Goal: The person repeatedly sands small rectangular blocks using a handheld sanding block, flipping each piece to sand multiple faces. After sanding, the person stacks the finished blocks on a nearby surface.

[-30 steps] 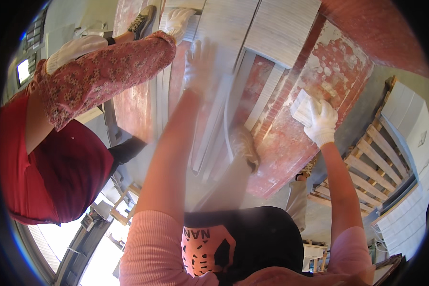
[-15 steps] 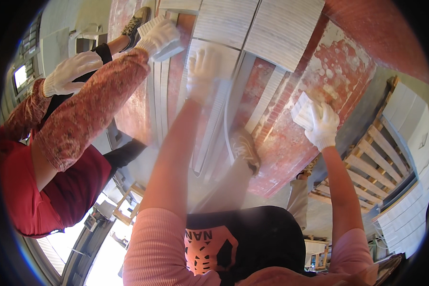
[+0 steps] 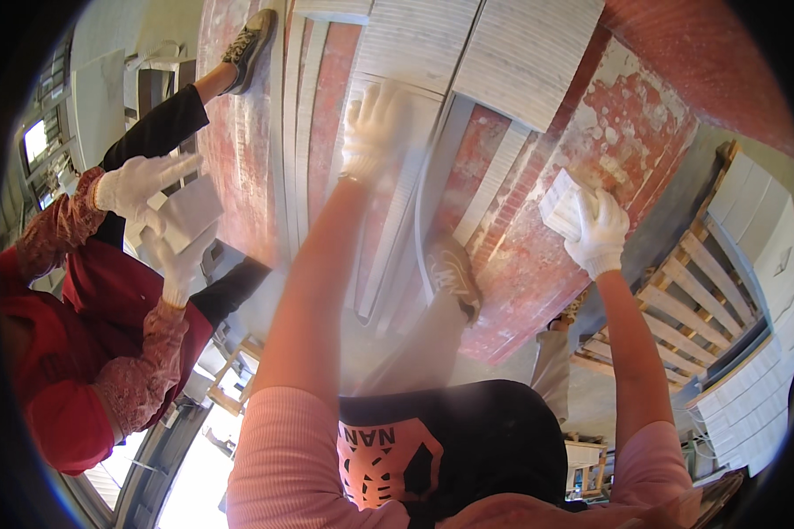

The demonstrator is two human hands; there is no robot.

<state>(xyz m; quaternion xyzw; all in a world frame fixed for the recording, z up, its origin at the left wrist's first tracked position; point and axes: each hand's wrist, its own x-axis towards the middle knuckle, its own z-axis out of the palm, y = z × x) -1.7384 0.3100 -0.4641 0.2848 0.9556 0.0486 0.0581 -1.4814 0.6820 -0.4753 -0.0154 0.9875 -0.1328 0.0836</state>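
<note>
A co-worker's white-gloved hands [image 3: 137, 187] have withdrawn a grey-white block [image 3: 192, 210], leaving the extended, white-gloved left hand [image 3: 377, 128] alone over pale ribbed panels [image 3: 525, 66]; the white-gloved right hand [image 3: 600, 227] grips a white rectangular block [image 3: 559, 204] by a worn red surface [image 3: 516, 309].

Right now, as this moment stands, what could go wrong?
The left grip is blurred over the ribbed pale panels, near where two meet, so it might get pinched if one shifts. The right grip holds a pale block by one end, which could slip. The tan shoe beside the curved white strip might snag it.
</note>
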